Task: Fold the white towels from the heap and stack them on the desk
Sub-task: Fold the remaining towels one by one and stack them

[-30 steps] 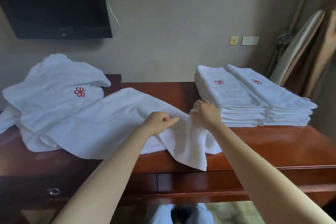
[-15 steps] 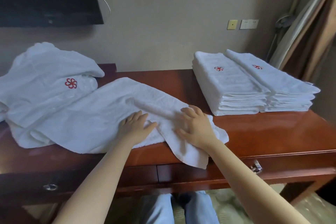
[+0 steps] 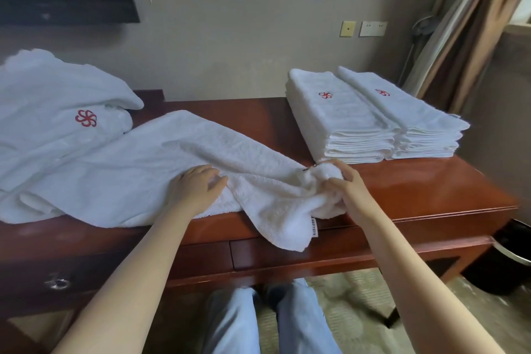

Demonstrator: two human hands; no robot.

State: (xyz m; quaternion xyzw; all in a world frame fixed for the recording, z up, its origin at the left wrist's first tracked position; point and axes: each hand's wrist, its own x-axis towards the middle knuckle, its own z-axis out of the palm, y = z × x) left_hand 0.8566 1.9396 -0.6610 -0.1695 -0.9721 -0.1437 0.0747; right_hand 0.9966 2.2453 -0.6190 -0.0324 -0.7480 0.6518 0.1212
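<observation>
Towels first: how many do you count? (First)

One loose towel (image 3: pixel 172 158) lies spread across the middle of the desk (image 3: pixel 431 190). To its left sits one heap (image 3: pixel 51 95) with a single red flower emblem showing. I cannot tell how many towels are in it. (Second)

And folded ones? (First)

Two stacks stand side by side at the back right and touch each other: the inner stack (image 3: pixel 344 123) and the outer stack (image 3: pixel 416 123). Each shows one red emblem on top. The layers are too fine to count. (Second)

Hands? (First)

There are two. The left hand (image 3: pixel 195 190) lies flat on the loose towel near the front edge, with its fingers stretched out and holding nothing. The right hand (image 3: pixel 347 187) has its fingers curled round the bunched end of that towel, just in front of the inner stack. (Second)

What about the edges? (First)

One corner of the loose towel hangs over the desk's front edge, above the drawer fronts, with a small label on its hem. Its far end overlaps the heap. The outer stack reaches close to the desk's right end. (Second)

Any open room? (First)

Bare wood shows to the right of the right hand, in front of both stacks. A second bare strip runs along the back between the heap and the inner stack. Only a narrow gap separates the bunched end from the inner stack. On the floor by the desk's right end stands one dark bin (image 3: pixel 508 256). (Second)
</observation>
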